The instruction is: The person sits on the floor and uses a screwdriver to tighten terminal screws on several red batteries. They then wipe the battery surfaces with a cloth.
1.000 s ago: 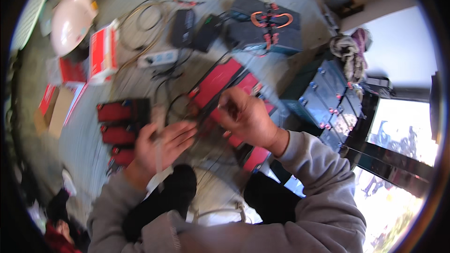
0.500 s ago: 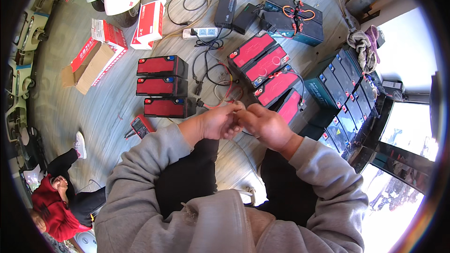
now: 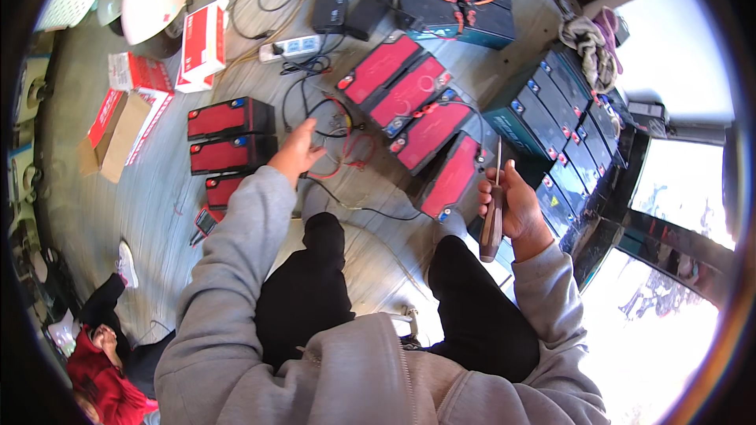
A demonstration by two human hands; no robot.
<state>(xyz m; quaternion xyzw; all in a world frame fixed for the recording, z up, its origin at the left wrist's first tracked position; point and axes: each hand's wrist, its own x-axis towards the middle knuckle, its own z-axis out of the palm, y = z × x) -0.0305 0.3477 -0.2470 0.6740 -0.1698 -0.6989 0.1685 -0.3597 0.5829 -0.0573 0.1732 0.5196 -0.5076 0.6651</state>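
Observation:
My right hand point(image 3: 521, 208) is closed around the brown handle of a screwdriver point(image 3: 492, 226), its thin shaft pointing away from me. Forward and to the left reaches my left hand point(image 3: 295, 151), its fingers apart and nothing visible in them. It is just right of a row of red-faced black batteries point(image 3: 222, 157), above loose red and black wires point(image 3: 346, 135). Between my two hands stand several more red-topped batteries point(image 3: 431, 135) with terminals at their corners. A black cable point(image 3: 358, 207) curves across the floor from near my left hand to the closest of these.
Dark batteries point(image 3: 551, 126) are stacked at the right, another wired pack point(image 3: 465, 4) farther back. A power strip point(image 3: 291, 49), chargers point(image 3: 331, 4), red-white boxes point(image 3: 203, 46) and a multimeter point(image 3: 206, 222) lie about. A person in red point(image 3: 106, 374) sits at the lower left.
My hands, together in front of me before, have parted: the left went forward and left, the right moved right and now holds a screwdriver. The whole view has shifted.

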